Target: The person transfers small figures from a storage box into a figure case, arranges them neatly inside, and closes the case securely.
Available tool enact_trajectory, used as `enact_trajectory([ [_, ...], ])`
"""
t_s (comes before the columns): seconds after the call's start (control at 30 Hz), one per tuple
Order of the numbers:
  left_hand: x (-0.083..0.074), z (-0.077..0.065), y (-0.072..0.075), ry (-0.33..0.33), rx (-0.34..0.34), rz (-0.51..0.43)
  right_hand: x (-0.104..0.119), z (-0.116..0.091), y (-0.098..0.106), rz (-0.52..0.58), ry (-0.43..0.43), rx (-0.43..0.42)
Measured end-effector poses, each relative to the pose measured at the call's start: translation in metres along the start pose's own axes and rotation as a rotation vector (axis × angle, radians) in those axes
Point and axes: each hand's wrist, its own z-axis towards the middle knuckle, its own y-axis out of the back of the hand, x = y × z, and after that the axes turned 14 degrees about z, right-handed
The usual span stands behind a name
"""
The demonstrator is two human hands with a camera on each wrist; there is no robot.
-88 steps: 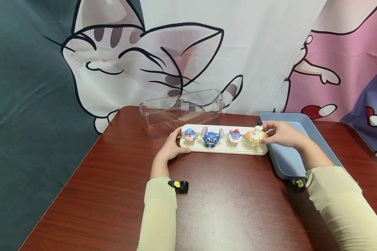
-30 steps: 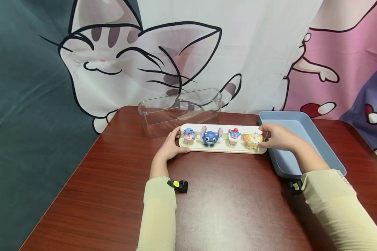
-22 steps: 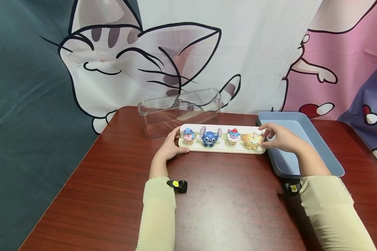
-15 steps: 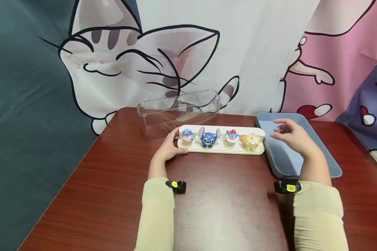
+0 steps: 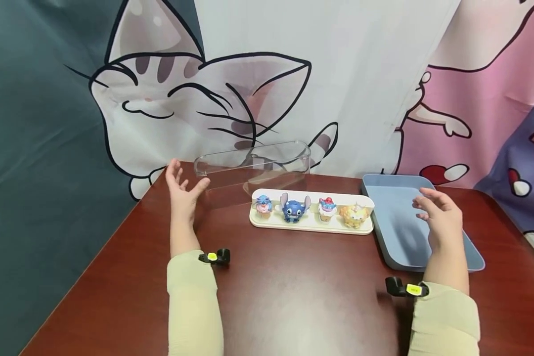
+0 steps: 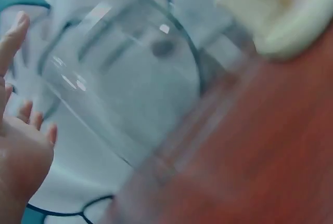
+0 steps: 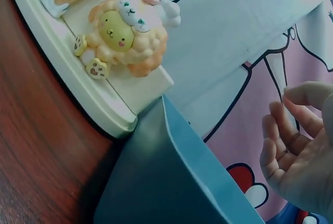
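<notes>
Toy figurines stand in a row on a cream two-step display base (image 5: 307, 226): a small blue one on a pink cupcake (image 5: 263, 206), a big-eared blue one (image 5: 293, 208), one with a red top on a cone (image 5: 327, 210), and a yellow fluffy sheep-like one (image 5: 355, 215). My left hand (image 5: 184, 193), fingers and thumb spread, is raised at the left end of a clear plastic cover (image 5: 309, 160) behind the base. Over the blue tray hovers my right hand (image 5: 442, 217), fingers loosely bent and holding nothing; the right wrist view shows the sheep figurine (image 7: 125, 31) apart from it.
A shallow blue-grey tray (image 5: 389, 198) sits right against the base's right end. The brown wooden table (image 5: 271, 287) runs back to a cartoon-print curtain (image 5: 360, 74). Part of the clear cover (image 6: 125, 78) fills the left wrist view, blurred.
My right hand has let go of the yellow sheep figurine and drawn back right over the tray. My left hand has left the base's left end and moved left towards the clear cover.
</notes>
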Motion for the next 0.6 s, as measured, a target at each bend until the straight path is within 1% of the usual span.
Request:
enact_trajectory([
  [0.03,0.002,0.003,0.003,0.033,0.044,0.041,-0.001,0.001,0.000,0.057,0.003,-0.007],
  [0.1,0.009,0.009,0.007,0.084,0.167,0.122,0.001,-0.004,-0.002,0.160,0.009,0.002],
  [0.13,0.016,0.011,0.007,0.111,0.232,0.140,0.001,-0.007,-0.002,0.199,0.013,0.011],
  [0.17,0.023,0.014,0.008,0.127,0.292,0.150,0.009,-0.018,-0.010,0.238,0.005,0.006],
  [0.2,0.029,0.016,0.008,0.137,0.348,0.152,0.012,-0.026,-0.015,0.279,0.006,0.008],
  [0.27,0.039,0.022,0.007,0.141,0.438,0.118,0.012,-0.029,-0.016,0.325,0.015,0.019],
  [0.3,0.044,0.025,0.007,0.140,0.470,0.097,0.011,-0.030,-0.017,0.344,0.017,0.024],
  [0.33,0.048,0.028,0.006,0.136,0.493,0.078,0.011,-0.030,-0.017,0.358,0.018,0.027],
  [0.43,0.060,0.037,0.005,0.102,0.533,0.005,0.009,-0.028,-0.018,0.370,0.032,0.037],
  [0.5,0.068,0.043,0.003,0.077,0.540,-0.024,0.009,-0.027,-0.018,0.380,0.042,0.050],
  [0.6,0.076,0.051,-0.002,0.037,0.534,-0.039,0.011,-0.026,-0.017,0.390,0.072,0.050],
])
